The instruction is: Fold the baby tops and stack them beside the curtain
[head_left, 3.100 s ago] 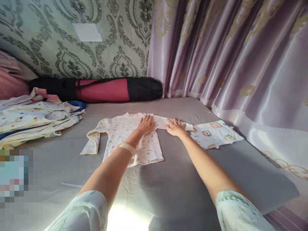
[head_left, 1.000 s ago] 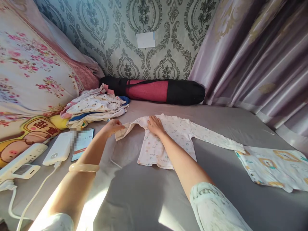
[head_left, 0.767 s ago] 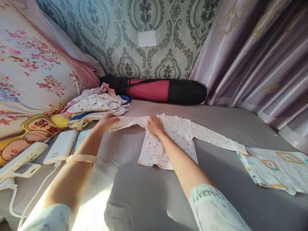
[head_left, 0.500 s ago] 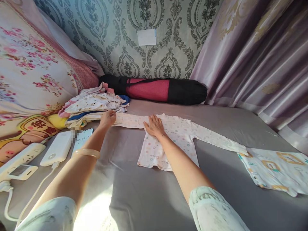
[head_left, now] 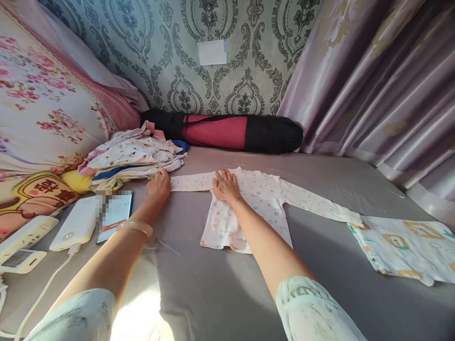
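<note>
A white long-sleeved child's shirt point(head_left: 263, 203) with small pastel prints lies flat on the grey sheet, both sleeves stretched out sideways. My left hand point(head_left: 159, 183) is closed on the cuff end of the left-hand sleeve; its fingers hide the cuff. Palm down, my right hand point(head_left: 225, 185) rests with spread fingers on the shirt's chest, near where that sleeve joins. The other sleeve reaches right, its cuff at the edge of a folded white garment point(head_left: 405, 246) with orange and green prints.
A pile of clothes point(head_left: 137, 154) lies behind my left hand. To the left are a phone point(head_left: 119, 208), a white power bank point(head_left: 76, 222) with a cable, and a power strip point(head_left: 30, 234). A black and pink rolled bag point(head_left: 220, 132) lies along the wall; a curtain point(head_left: 377, 85) hangs at right.
The left-hand sleeve lies straighter and flatter, and my left hand has turned into a tighter fist at its cuff. My right hand stays on the chest. The view has shifted slightly.
</note>
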A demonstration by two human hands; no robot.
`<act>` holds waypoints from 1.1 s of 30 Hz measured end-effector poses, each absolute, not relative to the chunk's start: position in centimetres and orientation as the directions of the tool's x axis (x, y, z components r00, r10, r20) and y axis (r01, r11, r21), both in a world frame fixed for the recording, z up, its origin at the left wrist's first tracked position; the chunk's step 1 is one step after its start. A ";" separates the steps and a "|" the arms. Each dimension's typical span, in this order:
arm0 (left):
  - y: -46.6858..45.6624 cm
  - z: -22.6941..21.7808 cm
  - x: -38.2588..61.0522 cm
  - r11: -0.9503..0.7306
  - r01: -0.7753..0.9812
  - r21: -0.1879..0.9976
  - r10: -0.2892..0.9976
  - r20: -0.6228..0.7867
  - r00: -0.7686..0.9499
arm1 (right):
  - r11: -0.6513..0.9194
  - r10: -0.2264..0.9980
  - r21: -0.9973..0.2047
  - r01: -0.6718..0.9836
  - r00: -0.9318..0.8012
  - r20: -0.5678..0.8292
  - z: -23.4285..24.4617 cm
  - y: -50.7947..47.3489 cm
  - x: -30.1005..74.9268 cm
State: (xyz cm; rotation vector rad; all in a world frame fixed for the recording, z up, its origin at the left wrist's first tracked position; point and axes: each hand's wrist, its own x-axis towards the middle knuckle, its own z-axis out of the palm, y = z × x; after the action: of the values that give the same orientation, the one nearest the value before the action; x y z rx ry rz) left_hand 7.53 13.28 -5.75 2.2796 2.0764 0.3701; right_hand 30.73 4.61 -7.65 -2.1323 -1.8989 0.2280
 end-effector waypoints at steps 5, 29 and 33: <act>12.2 -4.5 9.7 -0.196 0.977 0.081 0.933 0.322 0.160 | -0.110 0.988 -0.285 0.952 0.136 0.074 -7.7 4.7 30.5; 11.0 -7.9 9.9 -0.268 0.957 0.107 0.963 0.040 0.265 | -0.097 0.987 -0.263 0.960 0.127 0.098 -8.2 4.9 30.7; 11.2 -8.2 8.6 -0.315 0.942 0.112 0.937 0.192 0.291 | -0.103 0.983 -0.266 0.959 0.140 0.123 -8.3 4.8 30.6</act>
State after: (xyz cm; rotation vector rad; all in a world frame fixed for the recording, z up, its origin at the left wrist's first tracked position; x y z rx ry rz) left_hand 8.57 11.17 -8.23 2.5418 1.8514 0.3523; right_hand 30.56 4.81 -8.33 -2.1398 -1.8892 0.1221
